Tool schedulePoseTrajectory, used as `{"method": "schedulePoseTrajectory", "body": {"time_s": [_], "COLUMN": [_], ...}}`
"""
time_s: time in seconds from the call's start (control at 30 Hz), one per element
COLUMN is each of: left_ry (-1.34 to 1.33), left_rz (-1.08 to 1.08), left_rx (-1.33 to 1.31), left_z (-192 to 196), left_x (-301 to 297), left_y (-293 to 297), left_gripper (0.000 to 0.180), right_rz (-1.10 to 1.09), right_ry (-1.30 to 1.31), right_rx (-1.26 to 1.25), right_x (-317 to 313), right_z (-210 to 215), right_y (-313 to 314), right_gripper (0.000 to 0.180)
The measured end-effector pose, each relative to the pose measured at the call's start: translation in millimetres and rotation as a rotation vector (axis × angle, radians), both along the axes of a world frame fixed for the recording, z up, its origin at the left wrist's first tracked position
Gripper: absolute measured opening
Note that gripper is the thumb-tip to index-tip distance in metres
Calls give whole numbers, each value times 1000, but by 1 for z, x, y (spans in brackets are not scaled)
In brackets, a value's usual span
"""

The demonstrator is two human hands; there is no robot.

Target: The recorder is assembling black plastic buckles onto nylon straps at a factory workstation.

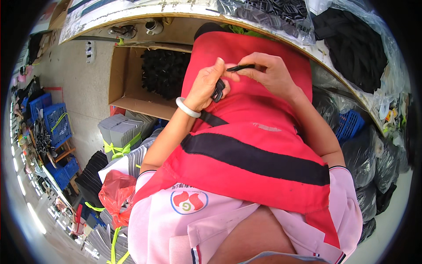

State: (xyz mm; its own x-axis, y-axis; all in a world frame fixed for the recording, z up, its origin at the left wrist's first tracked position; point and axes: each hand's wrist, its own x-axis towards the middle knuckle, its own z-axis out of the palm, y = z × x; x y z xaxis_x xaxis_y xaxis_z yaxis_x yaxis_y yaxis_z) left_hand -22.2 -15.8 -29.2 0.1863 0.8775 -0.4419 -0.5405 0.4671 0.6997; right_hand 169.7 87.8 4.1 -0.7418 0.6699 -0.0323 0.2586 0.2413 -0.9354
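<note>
Over my lap, covered by a red apron (246, 105), my two hands work close together. My left hand (205, 86), with a white bangle at the wrist, is closed round a black plastic buckle (217, 91). A black webbing strap (212, 119) shows below that hand; whether it joins the buckle is hidden. My right hand (271, 74) pinches a short black strip (241, 67) between thumb and fingers. The strip's left end reaches the fingertips of my left hand, and the two pieces look apart.
A worktable (193, 9) bearing black buckles (281, 11) and a pile of black straps (351, 48) curves ahead and right. Left of my lap, a cardboard box (121, 77) holds black pieces. Grey bundles (121, 132), a red bag (116, 193) and blue crates (57, 123) stand left; plastic bags (362, 158) right.
</note>
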Motion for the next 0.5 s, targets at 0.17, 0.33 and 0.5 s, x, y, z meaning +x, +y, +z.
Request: {"method": "schedulePoseTrajectory", "body": {"time_s": [0.17,0.33,0.5], "left_ry": [-349,-411,-447], "left_rz": [-79,66,237], "left_rx": [-213,-121,-250], "left_z": [0,-10,-5], "left_x": [-12,-10,-1], "left_y": [1,11,19], "left_gripper": [33,25,24], "right_rz": [111,-242,-126], "right_ry": [53,43,-54], "right_rx": [451,-132,-565], "right_x": [2,5,6], "right_z": [0,4,18], "right_y": [2,20,18], "right_gripper": [26,16,16]}}
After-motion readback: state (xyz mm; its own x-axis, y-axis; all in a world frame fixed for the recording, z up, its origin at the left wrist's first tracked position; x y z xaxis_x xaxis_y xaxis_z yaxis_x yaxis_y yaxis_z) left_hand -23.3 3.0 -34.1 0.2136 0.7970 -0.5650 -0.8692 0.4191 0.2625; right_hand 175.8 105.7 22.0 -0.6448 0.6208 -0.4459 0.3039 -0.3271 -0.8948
